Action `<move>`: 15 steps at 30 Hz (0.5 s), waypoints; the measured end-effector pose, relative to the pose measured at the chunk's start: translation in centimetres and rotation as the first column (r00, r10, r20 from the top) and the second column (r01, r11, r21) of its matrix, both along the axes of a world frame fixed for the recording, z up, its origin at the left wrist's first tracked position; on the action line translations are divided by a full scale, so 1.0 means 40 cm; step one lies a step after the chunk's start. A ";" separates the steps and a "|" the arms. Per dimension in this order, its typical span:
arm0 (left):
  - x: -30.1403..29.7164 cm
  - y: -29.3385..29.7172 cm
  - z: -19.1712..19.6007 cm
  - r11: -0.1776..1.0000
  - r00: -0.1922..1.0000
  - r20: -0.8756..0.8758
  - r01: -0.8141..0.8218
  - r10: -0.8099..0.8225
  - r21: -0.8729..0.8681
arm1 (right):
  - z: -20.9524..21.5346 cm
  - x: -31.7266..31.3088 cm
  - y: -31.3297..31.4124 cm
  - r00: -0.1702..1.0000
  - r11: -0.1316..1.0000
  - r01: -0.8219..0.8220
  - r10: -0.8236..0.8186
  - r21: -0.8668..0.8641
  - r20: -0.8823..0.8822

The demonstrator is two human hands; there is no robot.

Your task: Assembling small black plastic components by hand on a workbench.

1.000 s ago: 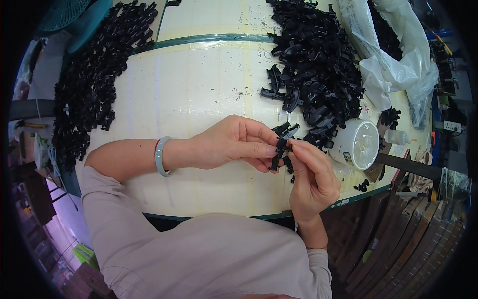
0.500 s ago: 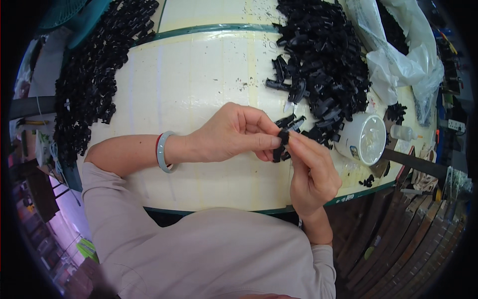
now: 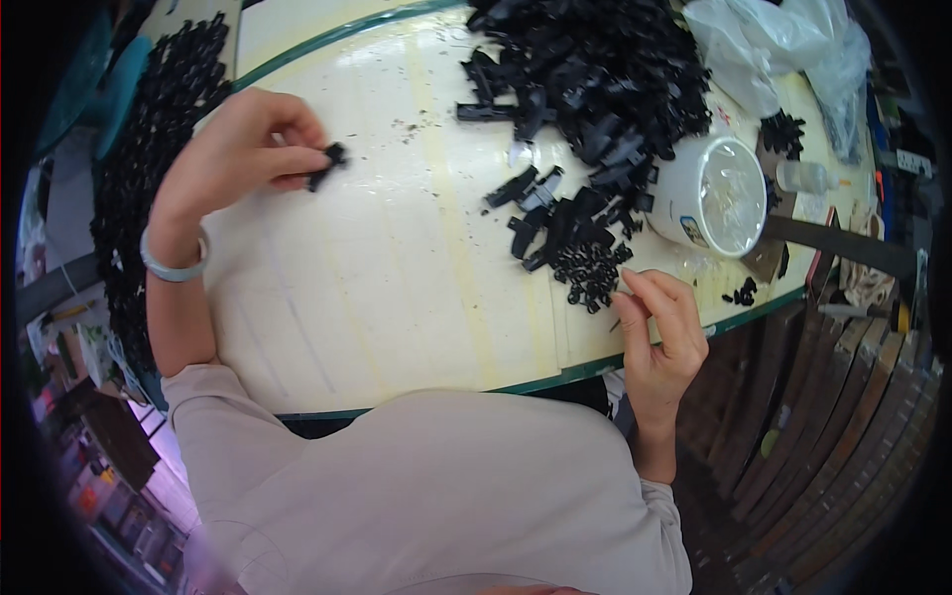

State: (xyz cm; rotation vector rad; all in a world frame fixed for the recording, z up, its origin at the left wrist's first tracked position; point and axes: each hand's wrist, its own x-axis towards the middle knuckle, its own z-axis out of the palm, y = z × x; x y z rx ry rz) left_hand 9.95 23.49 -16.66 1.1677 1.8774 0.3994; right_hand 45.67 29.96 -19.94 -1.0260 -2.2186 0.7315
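Left hand [image 3: 236, 154] out to the side, fingers [image 3: 296, 117] pinched, right hand [image 3: 664, 342] lower, loosely curled

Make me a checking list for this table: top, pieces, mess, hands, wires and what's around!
Table: pale, green-rimmed, with dark crumbs.
Pieces: big black heap right, long black heap left, little black bits nearer.
Clutter, right side: white tub, plastic bag, small bottle.
Hands: left hand pinches a black piece; right hand is by the little black bits, can't tell if holding anything.
Wires: can't tell, edges too dim.
Around: blue-green fan left, white socket right.
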 end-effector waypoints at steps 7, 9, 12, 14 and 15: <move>0.004 -0.048 0.077 0.983 0.861 -0.505 0.036 0.061 0.179 | 0.009 -0.023 -0.031 0.993 0.992 -0.119 0.119 0.037 0.008; 0.078 -0.016 0.030 0.917 0.904 -0.417 0.085 0.093 0.391 | -0.014 -0.020 -0.031 0.993 0.992 -0.102 0.097 0.075 0.066; 0.219 -0.004 -0.007 0.747 0.953 -0.288 0.257 -0.092 0.613 | -0.038 -0.007 -0.026 0.987 0.983 -0.152 0.145 0.105 0.075; 0.266 -0.009 -0.036 0.605 0.912 -0.354 0.405 -0.209 0.686 | -0.033 -0.009 -0.030 0.982 0.976 -0.185 0.180 0.116 0.058; 0.284 -0.002 -0.049 0.566 0.909 -0.347 0.415 -0.229 0.713 | -0.025 -0.008 -0.032 0.984 0.979 -0.176 0.173 0.099 0.038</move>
